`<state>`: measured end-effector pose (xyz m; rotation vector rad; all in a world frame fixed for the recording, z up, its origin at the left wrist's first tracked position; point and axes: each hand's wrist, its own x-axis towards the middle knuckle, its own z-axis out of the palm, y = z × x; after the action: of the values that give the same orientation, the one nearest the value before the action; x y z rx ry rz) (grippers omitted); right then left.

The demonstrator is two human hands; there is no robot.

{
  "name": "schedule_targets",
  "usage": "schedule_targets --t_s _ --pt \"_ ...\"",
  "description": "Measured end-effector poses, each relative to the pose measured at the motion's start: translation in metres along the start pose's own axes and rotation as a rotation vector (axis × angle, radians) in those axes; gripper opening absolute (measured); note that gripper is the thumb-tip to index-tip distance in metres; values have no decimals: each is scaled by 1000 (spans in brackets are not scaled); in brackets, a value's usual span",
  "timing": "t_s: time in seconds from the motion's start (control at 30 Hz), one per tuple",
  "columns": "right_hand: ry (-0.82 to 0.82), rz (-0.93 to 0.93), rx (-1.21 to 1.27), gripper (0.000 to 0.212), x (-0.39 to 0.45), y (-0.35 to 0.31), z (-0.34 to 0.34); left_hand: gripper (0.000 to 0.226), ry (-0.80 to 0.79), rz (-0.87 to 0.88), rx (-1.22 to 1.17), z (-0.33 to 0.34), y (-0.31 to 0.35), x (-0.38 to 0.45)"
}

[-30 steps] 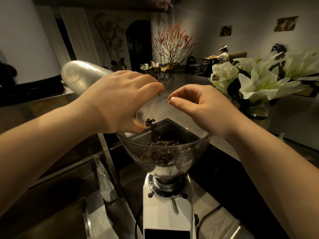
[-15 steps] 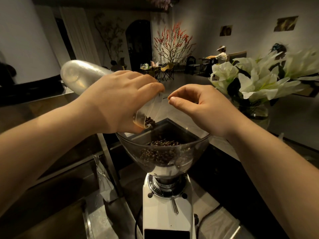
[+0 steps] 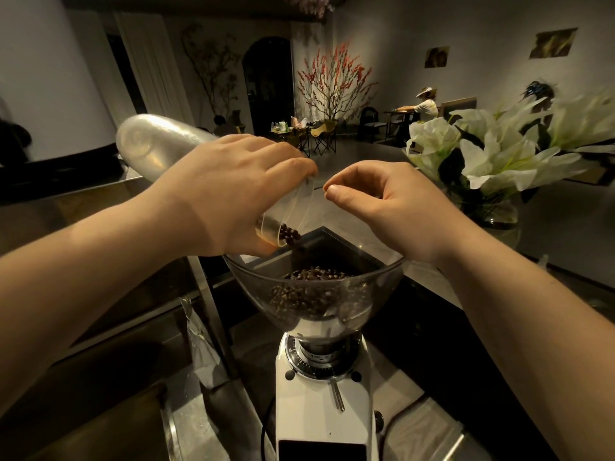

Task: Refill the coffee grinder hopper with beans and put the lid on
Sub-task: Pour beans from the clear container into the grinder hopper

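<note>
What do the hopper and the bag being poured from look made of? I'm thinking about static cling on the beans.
Hopper: smoky clear plastic by the look, glossy; the beans show through its wall. Bag: seemingly soft plastic film, silvery and shiny at the back, clear at the mouth, where the left hand grips it.

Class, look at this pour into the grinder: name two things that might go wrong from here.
1. The bag mouth sits near the left rim of the hopper, so beans may spill outside.
2. The right hand pinches only a thin edge of the bag; if it slips, the opening may flop and scatter beans.
</note>
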<state>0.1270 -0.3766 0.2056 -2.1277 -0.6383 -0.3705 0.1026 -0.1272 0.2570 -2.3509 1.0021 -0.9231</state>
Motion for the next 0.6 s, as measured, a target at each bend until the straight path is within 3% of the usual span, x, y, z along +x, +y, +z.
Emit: schedule_targets --t_s 0.6 --pt "1 -5 5 24 0 0 0 94 14 17 20 0 0 1"
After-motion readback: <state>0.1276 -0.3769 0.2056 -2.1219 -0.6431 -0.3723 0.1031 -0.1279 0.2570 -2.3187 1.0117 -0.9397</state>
